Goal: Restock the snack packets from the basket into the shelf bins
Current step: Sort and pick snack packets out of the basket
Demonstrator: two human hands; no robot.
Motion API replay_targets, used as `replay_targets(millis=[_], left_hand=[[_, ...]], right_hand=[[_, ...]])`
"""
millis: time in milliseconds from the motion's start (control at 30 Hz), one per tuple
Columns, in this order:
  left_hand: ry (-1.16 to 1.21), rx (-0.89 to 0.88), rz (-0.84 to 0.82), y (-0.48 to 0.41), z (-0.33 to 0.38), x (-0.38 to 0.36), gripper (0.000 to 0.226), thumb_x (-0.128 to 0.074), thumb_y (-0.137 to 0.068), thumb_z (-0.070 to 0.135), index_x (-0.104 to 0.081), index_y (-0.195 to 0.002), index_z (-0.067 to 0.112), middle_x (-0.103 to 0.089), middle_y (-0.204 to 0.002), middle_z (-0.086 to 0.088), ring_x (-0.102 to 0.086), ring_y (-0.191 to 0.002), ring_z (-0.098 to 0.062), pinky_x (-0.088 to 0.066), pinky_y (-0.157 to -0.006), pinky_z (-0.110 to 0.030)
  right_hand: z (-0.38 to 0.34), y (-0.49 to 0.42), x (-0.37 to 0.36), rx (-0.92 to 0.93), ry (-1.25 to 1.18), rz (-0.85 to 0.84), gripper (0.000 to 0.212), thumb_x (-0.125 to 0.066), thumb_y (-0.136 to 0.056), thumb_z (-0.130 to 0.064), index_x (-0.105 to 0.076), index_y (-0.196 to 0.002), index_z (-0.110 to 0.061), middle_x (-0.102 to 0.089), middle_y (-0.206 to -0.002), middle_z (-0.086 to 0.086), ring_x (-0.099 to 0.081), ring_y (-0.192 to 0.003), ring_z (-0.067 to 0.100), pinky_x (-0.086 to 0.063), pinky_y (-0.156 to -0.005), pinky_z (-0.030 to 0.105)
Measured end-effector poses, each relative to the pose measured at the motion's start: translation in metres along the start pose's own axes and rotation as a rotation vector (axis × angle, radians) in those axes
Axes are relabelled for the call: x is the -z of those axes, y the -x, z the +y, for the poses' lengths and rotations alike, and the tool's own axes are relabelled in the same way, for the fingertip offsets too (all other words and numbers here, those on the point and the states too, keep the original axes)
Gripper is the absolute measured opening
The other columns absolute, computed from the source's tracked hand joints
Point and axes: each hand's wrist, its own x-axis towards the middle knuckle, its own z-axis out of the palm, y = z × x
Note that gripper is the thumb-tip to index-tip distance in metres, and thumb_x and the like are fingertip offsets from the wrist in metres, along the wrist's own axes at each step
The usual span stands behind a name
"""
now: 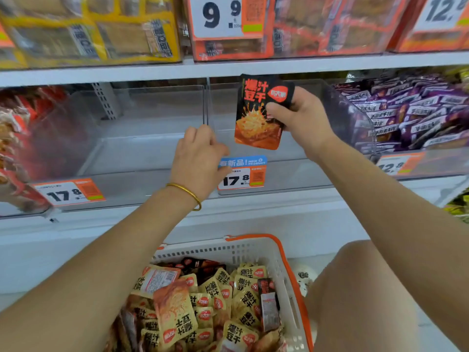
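Black packet (256, 115): upright before the bin (291, 174), right hand (302, 120) fingers wrapped round it.
Left hand (198, 154): fingers curled at divider (206, 105); grip unclear.
Basket (286, 275): below, holding packets (203, 301).

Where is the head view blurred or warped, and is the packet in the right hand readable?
Head view: the black snack packet in the right hand is sharp and readable; the yellow packs on the top shelf and the red packets at far left are smeared; the shelf edge bows from the wide-angle lens; lighting even.
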Motion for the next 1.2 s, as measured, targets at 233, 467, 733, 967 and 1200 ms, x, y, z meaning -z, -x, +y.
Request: replay_targets(millis=[233,467,733,967,1200], left_hand=[[-0.372,-0.191,-0.129,-0.021,0.012,0.0,0.029,-0.081,-0.056,0.039,-0.071,-0.073,0.019,-0.055,-0.079,0.0,-0.05,-0.084,-0.029,-0.022,-0.069,-0.034],[-0.305,-0.085,-0.231,-0.031,0.024,-0.017,0.002,-0.058,-0.088,0.022,-0.058,-0.086,0.021,-0.062,-0.097,0.004,-0.039,-0.106,-0.023,-0.021,-0.079,-0.034],[-0.253,-0.053,-0.235,-0.039,0.025,-0.002,0.009,-0.059,-0.09,0.028,-0.057,-0.095,0.021,-0.061,-0.101,0.003,-0.04,-0.108,-0.021,-0.021,-0.081,-0.034],[-0.187,-0.065,-0.246,-0.017,0.034,0.009,0.017,-0.06,-0.089,0.033,-0.059,-0.1,0.02,-0.06,-0.106,0.004,-0.039,-0.11,-0.02,-0.021,-0.08,-0.033],[-0.108,-0.145,-0.31,0.012,0.044,0.023,0.019,-0.059,-0.089,0.034,-0.062,-0.105,0.023,-0.059,-0.109,0.008,-0.038,-0.108,-0.018,-0.015,-0.077,-0.031]], right_hand=[[0.036,-0.008,-0.02,-0.077,0.131,-0.121,0.018,-0.064,-0.086,-0.002,-0.065,-0.098,-0.014,-0.066,-0.084,0.0,-0.061,-0.077,0.011,-0.054,-0.081,0.037],[0.052,-0.005,-0.021,-0.134,0.181,-0.053,0.018,-0.064,-0.086,-0.004,-0.067,-0.102,-0.011,-0.069,-0.099,0.008,-0.065,-0.092,0.022,-0.052,-0.09,0.044],[0.04,-0.009,-0.012,-0.155,0.203,-0.051,0.018,-0.065,-0.087,-0.009,-0.067,-0.104,-0.01,-0.07,-0.104,0.009,-0.066,-0.094,0.023,-0.053,-0.088,0.042],[0.03,-0.002,-0.006,-0.182,0.218,-0.135,0.012,-0.062,-0.089,-0.009,-0.064,-0.098,-0.016,-0.064,-0.085,-0.005,-0.059,-0.07,0.002,-0.043,-0.056,0.014],[0.029,0.006,-0.015,-0.32,0.21,-0.182,0.013,-0.062,-0.09,-0.01,-0.06,-0.099,-0.019,-0.065,-0.096,0.002,-0.06,-0.089,0.017,-0.053,-0.074,0.033]])
